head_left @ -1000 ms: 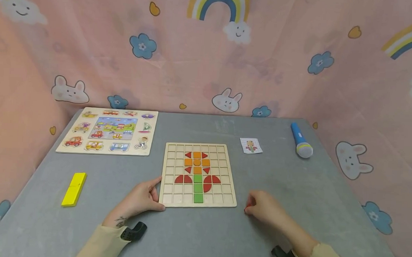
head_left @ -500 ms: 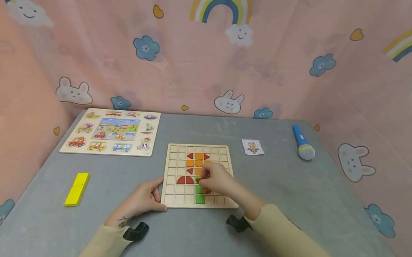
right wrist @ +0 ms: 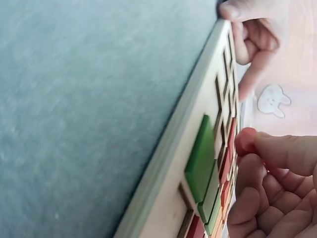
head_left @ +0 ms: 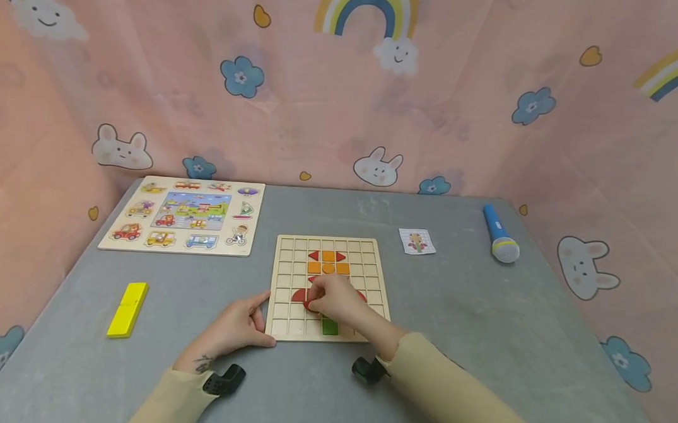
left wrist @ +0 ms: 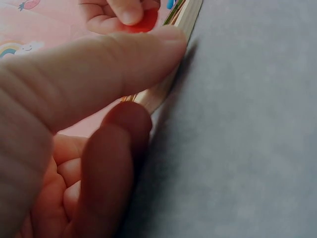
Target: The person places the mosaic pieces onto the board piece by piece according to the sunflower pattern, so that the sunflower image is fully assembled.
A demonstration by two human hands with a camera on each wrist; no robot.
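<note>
In the head view a wooden grid board (head_left: 368, 326) lies mid-table, with red, orange and green pieces set in its cells. My left hand (head_left: 234, 323) grips the board's front left corner, the thumb on the front edge and a finger along the left side. With thumb and fingertips, my right hand (head_left: 341, 300) pinches a red rounded piece (right wrist: 245, 141) close over the cells just left of the green squares (head_left: 330, 326). That hand covers part of the pattern. Two red triangles (head_left: 313, 256) flank an orange square (head_left: 328, 256) at the top.
Right of the board lies a small printed pattern card (head_left: 417, 241), with a blue toy microphone (head_left: 500, 234) beyond it. A vehicle puzzle board (head_left: 241, 248) is at the back left. A yellow block (head_left: 127, 310) lies at the left. A pink curtain (head_left: 464, 84) hangs behind the table.
My right hand has swung left from the table beside the board to over its cells, carrying the red piece. The left hand keeps its grip on the corner.
</note>
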